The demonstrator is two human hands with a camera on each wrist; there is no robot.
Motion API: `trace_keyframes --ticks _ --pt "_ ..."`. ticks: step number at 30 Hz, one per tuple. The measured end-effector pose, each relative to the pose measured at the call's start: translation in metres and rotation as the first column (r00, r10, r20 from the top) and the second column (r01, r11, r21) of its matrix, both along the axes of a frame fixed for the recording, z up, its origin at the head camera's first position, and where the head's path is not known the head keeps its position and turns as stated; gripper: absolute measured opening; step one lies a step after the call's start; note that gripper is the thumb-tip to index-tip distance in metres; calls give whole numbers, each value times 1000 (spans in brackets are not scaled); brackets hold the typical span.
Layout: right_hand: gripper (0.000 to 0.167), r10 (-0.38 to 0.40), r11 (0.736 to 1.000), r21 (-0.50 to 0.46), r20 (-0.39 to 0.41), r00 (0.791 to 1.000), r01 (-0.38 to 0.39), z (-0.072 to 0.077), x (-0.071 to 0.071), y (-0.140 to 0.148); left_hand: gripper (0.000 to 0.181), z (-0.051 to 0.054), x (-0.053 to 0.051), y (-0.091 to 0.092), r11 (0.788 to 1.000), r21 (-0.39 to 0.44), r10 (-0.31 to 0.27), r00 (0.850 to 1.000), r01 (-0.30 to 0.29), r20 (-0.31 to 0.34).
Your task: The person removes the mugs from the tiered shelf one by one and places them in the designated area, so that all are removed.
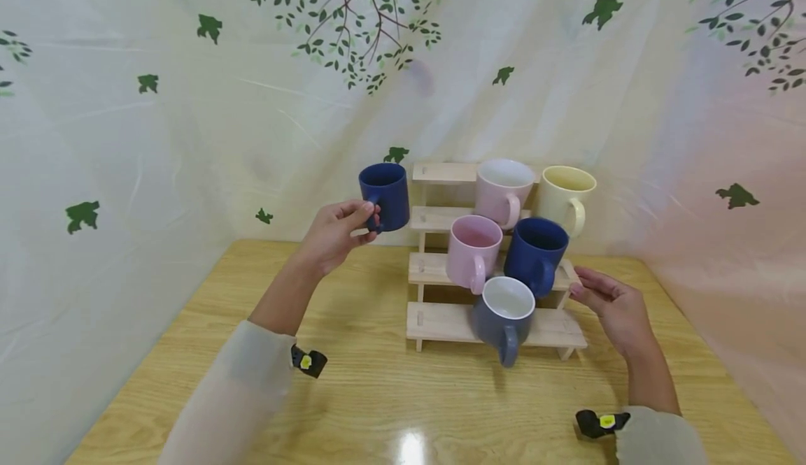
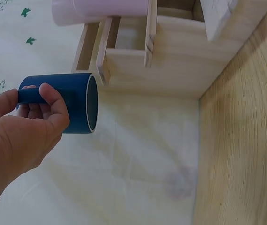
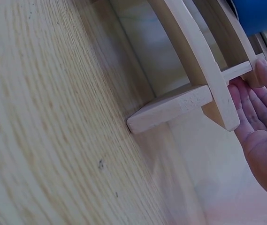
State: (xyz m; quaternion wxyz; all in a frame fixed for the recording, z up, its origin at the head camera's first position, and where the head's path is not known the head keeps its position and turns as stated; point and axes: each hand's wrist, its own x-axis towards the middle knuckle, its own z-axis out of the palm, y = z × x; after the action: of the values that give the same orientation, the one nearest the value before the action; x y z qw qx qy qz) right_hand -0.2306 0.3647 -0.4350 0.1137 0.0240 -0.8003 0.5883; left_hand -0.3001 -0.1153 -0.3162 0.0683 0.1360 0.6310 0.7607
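A dark blue mug (image 1: 393, 199) hangs in the air at the rack's upper left, upright, and my left hand (image 1: 336, 234) grips its handle. In the left wrist view, fingers of the left hand (image 2: 25, 126) curl through that handle. My right hand (image 1: 620, 315) is at the right side of the wooden tiered rack (image 1: 434, 325). Its thumb lies on the end of the second board from the bottom, with the fingers beneath, as the right wrist view shows the hand (image 3: 264, 126) pinching it.
On the rack stand a pale pink mug (image 1: 500, 192), a yellow mug (image 1: 557, 196), a pink mug (image 1: 466, 259), a second dark blue mug (image 1: 529, 259) and a grey-blue mug (image 1: 494, 322). The rack stands on a wooden table (image 1: 352, 395) before a leaf-printed curtain (image 1: 302, 129).
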Motion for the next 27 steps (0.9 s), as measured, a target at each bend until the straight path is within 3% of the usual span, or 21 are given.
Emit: trace_keyframes --ticks 6,12,19,27 --pt "52 19 994 -104 -27 999 -22 -2 0 -3 17 -5 -5 -26 999 -23 38 999 -38 -18" --pt "51 15 994 -104 -26 1000 -18 -2 0 -3 20 -14 -10 -53 995 -63 76 997 -76 -10" --pt "54 11 995 -103 -4 1000 -12 0 2 -1 26 -24 -15 -78 993 -49 110 994 -109 26" --pt "52 18 991 -134 -4 1000 -18 -1 1 -3 34 -38 -19 -101 981 -114 161 985 -154 55"
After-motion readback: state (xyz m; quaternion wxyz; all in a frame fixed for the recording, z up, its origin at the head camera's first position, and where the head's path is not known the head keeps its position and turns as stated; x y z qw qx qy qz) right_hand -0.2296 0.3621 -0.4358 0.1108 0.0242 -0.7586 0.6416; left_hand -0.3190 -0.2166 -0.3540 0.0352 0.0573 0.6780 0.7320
